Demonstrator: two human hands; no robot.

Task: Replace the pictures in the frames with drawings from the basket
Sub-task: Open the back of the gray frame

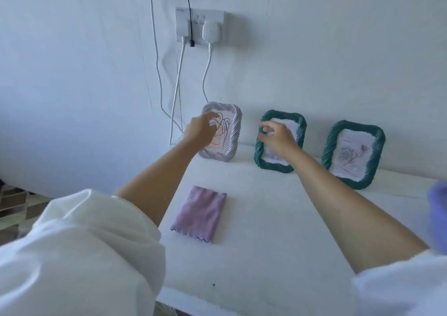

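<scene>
Three small frames lean against the wall at the back of the white table (pixel 278 231). The left one is a silver-grey frame (pixel 233 134) holding a line drawing. My left hand (pixel 199 131) reaches in front of its left side, fingers curled, and I cannot tell if it touches. The middle green frame (pixel 300 127) has its picture mostly hidden by my right hand (pixel 278 136), whose fingers are spread in front of it. The right green frame (pixel 353 154) shows a pencil rose drawing. No basket is in view.
A folded purple cloth (pixel 199 214) lies on the table in front of the frames. A wall socket (pixel 200 27) with plugs and white cables (pixel 176 93) hangs above the silver-grey frame. A blurred purple object (pixel 439 216) sits at the right edge.
</scene>
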